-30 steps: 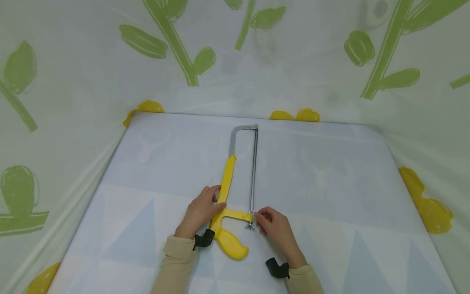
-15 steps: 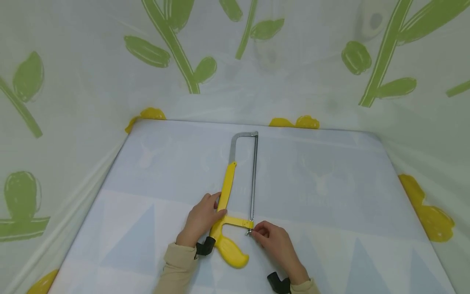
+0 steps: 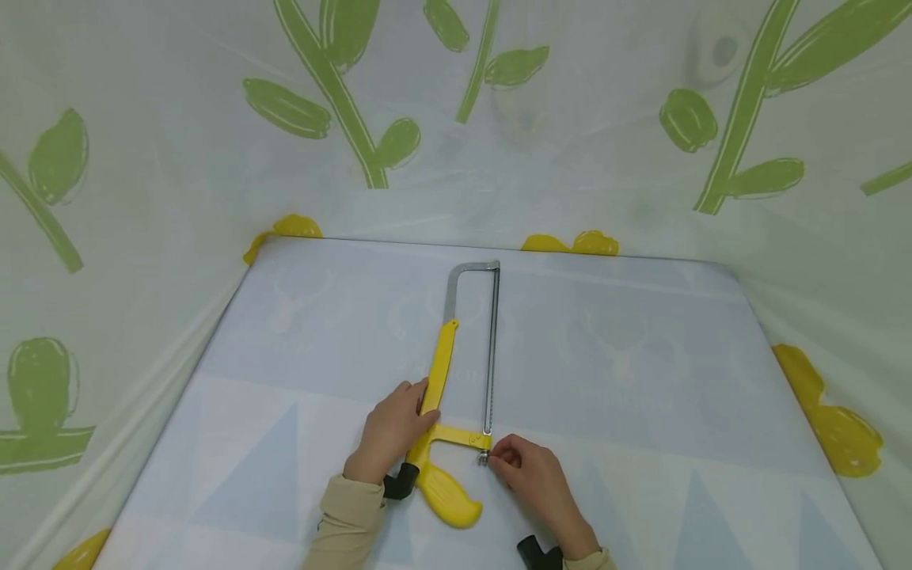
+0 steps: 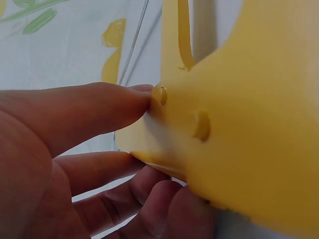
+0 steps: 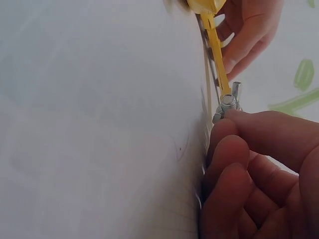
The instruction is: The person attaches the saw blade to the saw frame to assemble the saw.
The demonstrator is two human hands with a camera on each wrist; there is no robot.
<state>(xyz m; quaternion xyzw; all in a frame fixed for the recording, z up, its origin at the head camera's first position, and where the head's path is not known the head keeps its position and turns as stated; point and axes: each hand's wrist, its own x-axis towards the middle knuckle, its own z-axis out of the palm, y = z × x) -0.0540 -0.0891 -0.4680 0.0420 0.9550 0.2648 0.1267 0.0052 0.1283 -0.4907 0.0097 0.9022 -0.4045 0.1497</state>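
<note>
My left hand (image 3: 392, 427) is gripping the hacksaw (image 3: 442, 356), seemingly steadying it while my right hand (image 3: 530, 476) is pinching its wing nut (image 5: 229, 101).

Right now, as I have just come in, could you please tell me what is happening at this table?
A person is handling a hacksaw that lies flat on the table. The left hand grips its yellow frame near the handle, while the thumb and a finger of the right hand pinch the small metal wing nut. The blade spans the frame's open side.
</note>
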